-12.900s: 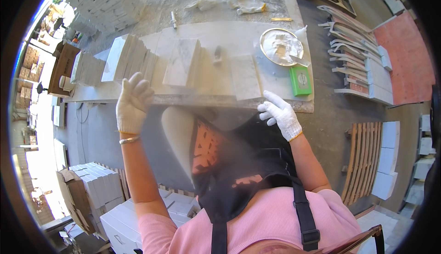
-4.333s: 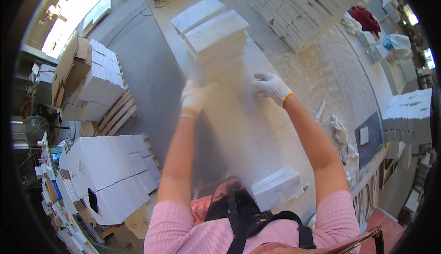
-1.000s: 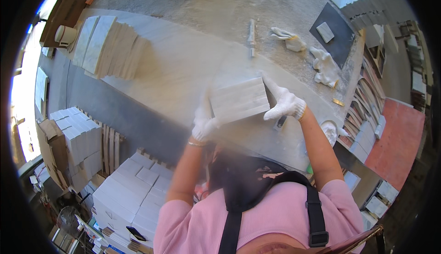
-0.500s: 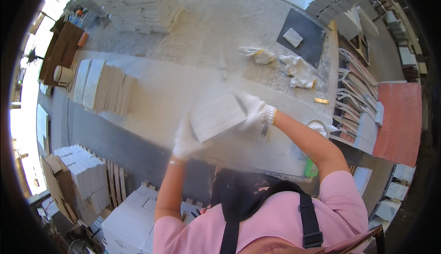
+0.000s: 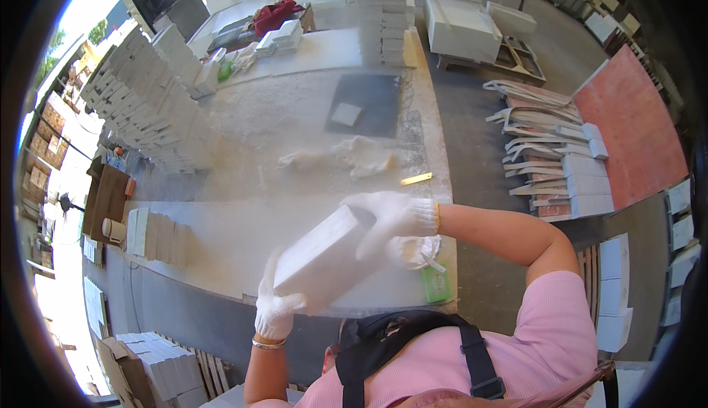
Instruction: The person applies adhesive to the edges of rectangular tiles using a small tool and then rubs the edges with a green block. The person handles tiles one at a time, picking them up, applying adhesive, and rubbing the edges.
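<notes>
The person in the pink shirt grasps a white block (image 5: pixel 317 254) between two gloved hands, tilted over the near part of the table (image 5: pixel 232 242); I can't tell whether its lower edge touches the top. With the block as the middle of the dial and twelve straight ahead of the wearer, the left hand (image 5: pixel 274 308) sits at seven o'clock, its grip closed around the near end. The right hand (image 5: pixel 394 218), at two o'clock, has its grip clasped on the far end. Just beyond the right hand, at three o'clock, is a dish of white paste (image 5: pixel 407 253), with a green box (image 5: pixel 436 285) near it. A yellow strip (image 5: pixel 417 178) lies between one and two. Spare white gloves (image 5: pixel 369 158) lie toward twelve, dimmed by haze, and past them a dark sheet (image 5: pixel 377 102) carries a small pale tile (image 5: pixel 346 115). Over at nine, upright tiles (image 5: pixel 156 237) stand in a row beside a white cup (image 5: pixel 113 231).
</notes>
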`<action>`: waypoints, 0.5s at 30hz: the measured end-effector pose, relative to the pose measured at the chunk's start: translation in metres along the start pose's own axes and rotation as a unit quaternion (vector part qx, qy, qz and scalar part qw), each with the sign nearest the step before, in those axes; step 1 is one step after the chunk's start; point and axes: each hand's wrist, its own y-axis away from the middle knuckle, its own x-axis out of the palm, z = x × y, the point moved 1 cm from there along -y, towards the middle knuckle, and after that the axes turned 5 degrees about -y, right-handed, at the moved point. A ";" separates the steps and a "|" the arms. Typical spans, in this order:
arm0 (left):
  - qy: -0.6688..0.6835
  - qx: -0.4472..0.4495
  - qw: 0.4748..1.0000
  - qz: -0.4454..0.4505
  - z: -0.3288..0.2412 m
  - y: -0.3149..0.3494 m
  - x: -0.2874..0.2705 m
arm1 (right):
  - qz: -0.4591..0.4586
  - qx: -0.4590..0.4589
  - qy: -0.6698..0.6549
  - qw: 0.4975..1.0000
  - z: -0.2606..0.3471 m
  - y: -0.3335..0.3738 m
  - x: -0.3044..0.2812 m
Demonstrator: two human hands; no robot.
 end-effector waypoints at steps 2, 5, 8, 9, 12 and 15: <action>0.006 -0.020 1.000 -0.005 -0.006 0.013 0.051 | -0.030 0.013 -0.057 0.998 -0.011 0.050 -0.015; -0.006 -0.038 0.999 0.014 -0.016 0.023 0.123 | -0.034 -0.011 -0.147 0.989 -0.026 0.128 -0.041; -0.029 -0.067 0.997 0.037 -0.023 0.030 0.179 | -0.033 0.019 -0.264 0.964 -0.038 0.192 -0.059; -0.035 -0.083 0.995 0.038 -0.025 0.032 0.195 | -0.052 0.008 -0.284 0.958 -0.041 0.212 -0.062; -0.040 -0.102 0.991 0.074 -0.028 0.028 0.232 | -0.095 0.017 -0.273 0.957 -0.054 0.247 -0.070; -0.025 -0.089 0.983 0.159 -0.021 0.012 0.253 | -0.127 0.036 -0.274 0.953 -0.078 0.272 -0.076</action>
